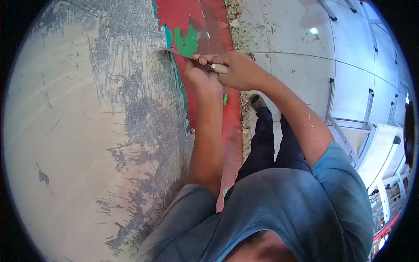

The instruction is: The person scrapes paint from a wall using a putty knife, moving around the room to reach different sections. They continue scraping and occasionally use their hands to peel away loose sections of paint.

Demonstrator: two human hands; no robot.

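My right hand (239,72) is closed around the pale handle of a scraper (220,68). Its thin metal blade points left, seen nearly edge-on, with the tip at the border between bare surface and paint. My left hand (203,79) is just left of my right, palm up, fingers curled against the blade near the handle. Under and around both hands is a painted wall (179,13), with red paint, a green patch (186,40) and a thin teal edge. Left of that edge, the wall is scraped to rough grey and off-white.
Paint flakes (248,32) lie in a strip on the tiled floor (301,78) along the wall's foot. My shoe (258,101) stands beside them. Metal-legged furniture (384,161) stands at the right. A light reflects off the floor.
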